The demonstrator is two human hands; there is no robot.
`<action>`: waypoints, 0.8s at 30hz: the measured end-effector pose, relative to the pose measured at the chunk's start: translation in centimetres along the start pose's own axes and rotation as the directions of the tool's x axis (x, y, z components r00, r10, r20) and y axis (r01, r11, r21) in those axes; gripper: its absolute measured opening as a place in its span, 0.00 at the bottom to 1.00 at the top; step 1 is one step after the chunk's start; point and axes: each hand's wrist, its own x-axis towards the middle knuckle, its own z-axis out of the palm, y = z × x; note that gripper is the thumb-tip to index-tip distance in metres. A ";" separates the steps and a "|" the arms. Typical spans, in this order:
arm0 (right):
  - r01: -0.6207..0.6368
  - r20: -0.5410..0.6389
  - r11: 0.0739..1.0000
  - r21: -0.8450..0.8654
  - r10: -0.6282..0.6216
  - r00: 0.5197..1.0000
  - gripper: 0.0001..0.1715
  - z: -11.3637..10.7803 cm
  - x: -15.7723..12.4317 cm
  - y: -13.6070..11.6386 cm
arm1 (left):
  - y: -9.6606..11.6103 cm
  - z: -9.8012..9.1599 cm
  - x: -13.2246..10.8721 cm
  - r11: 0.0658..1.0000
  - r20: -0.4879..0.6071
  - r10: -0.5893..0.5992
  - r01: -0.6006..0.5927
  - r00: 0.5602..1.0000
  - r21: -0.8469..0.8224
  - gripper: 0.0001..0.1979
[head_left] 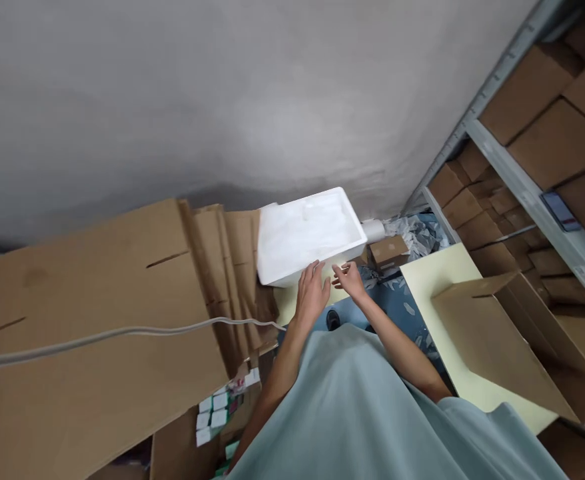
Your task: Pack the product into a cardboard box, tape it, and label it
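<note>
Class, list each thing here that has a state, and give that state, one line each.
White foam box: open, no lid on.
Left hand: open, fingertips at the foam box's near wall.
Right hand: open, holding nothing.
Small brown cardboard box: closed.
Large brown cardboard sheets: folded flat.

Site is reading as a packing stockroom: metal shelving point(522, 180) is holding rows of cardboard boxes point(557, 143), flattened cartons point(97, 300) are lying stacked at left, a white foam box point(307, 233) is sitting between.
</note>
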 end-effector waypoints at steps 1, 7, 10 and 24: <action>0.029 -0.016 0.999 0.013 -0.029 0.999 0.23 -3.2 -1.1 -0.1 | 1.5 0.8 0.4 1.000 0.015 0.024 -0.023 1.000 -0.020 0.23; 0.305 -0.375 0.951 -0.045 -0.299 0.877 0.22 -23.7 -9.9 -0.1 | 14.4 8.7 3.0 0.954 0.164 0.268 -0.238 0.949 -0.180 0.20; 0.351 -0.631 0.923 -0.156 -0.367 0.684 0.24 -33.0 -16.2 -0.3 | 21.7 13.4 3.0 0.899 0.262 0.401 -0.323 0.878 -0.295 0.20; -0.284 -0.958 0.939 -0.194 -0.119 0.261 0.40 -53.4 -28.7 7.8 | 38.3 25.7 3.4 0.957 0.552 0.260 -0.134 0.793 -0.258 0.15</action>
